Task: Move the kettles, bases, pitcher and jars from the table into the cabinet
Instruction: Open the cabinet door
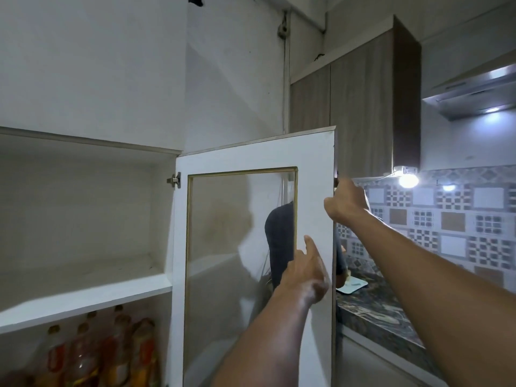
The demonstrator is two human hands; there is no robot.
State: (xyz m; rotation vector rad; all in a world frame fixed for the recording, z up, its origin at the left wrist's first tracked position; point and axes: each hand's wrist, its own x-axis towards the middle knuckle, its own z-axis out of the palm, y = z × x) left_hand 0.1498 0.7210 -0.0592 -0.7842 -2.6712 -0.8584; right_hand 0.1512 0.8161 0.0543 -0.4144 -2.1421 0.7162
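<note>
At frame centre, nearest the lens: left grip (304, 270) rests on the inner face of the white, glass-panelled cabinet door (315, 169), index finger straight, nothing held. Just above it, right grip (347, 201) is curled round the door's free edge. The door stands swung open. Left of it is the white wall cabinet (83, 297), with amber plastic bottles (117, 350) on the lower level. Further right is a dark marbled bench (374, 311).
</note>
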